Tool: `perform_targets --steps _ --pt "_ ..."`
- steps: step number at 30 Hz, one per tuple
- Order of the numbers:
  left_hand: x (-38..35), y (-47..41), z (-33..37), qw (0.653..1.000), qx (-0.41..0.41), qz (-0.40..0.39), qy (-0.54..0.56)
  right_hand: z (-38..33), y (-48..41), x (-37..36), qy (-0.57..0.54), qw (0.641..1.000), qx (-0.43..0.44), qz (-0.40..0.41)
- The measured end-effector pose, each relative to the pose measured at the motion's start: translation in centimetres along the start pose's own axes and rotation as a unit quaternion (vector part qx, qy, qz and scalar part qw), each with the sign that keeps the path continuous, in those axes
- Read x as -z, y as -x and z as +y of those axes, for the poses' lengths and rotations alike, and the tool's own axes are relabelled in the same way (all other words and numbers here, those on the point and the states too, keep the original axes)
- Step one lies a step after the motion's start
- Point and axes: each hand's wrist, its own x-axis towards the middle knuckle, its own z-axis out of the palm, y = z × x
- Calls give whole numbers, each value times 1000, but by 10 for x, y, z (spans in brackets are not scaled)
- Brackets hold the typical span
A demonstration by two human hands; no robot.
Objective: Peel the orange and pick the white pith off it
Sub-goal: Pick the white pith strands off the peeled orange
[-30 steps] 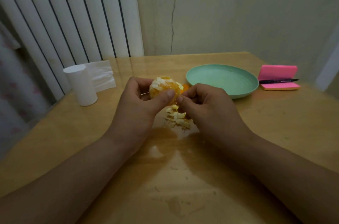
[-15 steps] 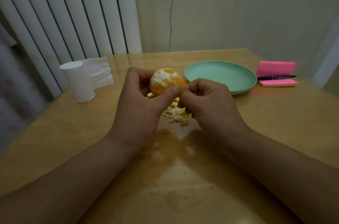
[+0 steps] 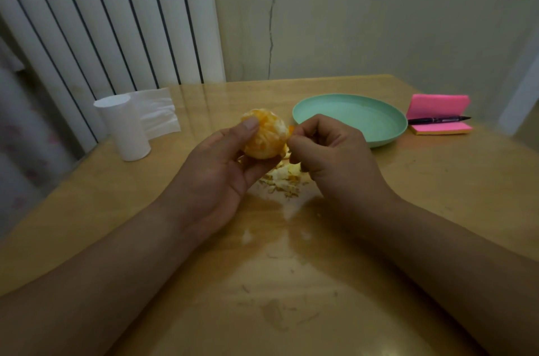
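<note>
Head view: left hand (image 3: 215, 177) holds orange (image 3: 264, 135); right hand (image 3: 331, 157) pinches its side.

Home — radiator (image 3: 116, 20), wooden table (image 3: 437, 195)

The left hand (image 3: 221, 169) wraps the orange (image 3: 264, 134), so we can't see its underside or its left side at all. The right hand (image 3: 329, 151) pinches at the orange's right edge, but the bit between its fingertips is way too small for us to tell. The peel scraps (image 3: 284, 177) on the surface (image 3: 291, 282) sit partly behind both hands. The forearms (image 3: 102, 282) run off the bottom edge, and the pinkish patch (image 3: 26, 151) far left is just blur to us.
</note>
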Motion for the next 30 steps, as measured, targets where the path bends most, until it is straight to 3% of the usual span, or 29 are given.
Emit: perform_targets --steps 8,17,30 --pt "8 -4 1 999 -18 16 -35 -5 5 1 108 989 101 -5" --pt "2 -2 -2 993 -76 40 -80 -4 3 1 158 980 121 -9" --pt "9 -6 0 1000 -13 0 -26 -3 -1 4 -24 998 33 -40"
